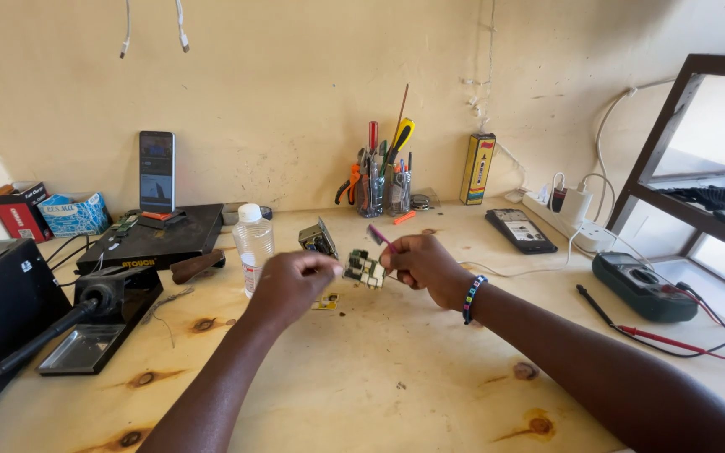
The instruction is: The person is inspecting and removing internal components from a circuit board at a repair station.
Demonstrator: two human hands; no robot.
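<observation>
We pinch a small circuit board (365,269) between our left hand (291,283) and right hand (419,262), whose fingers also grip a purple tool (378,235), above the wooden workbench (379,377).

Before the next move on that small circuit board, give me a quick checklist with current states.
1. Small circuit board off the bench, between both hands: ok.
2. Left hand pinching the board's left edge: ok.
3. Right hand holding the purple-handled tool beside the board: ok; whether its tip touches the board: cannot tell.
4. Clear plastic bottle capped and upright, close behind the left hand: ok, but near.
5. Multimeter probe leads lying right of the right forearm, apart from it: ok.
</observation>
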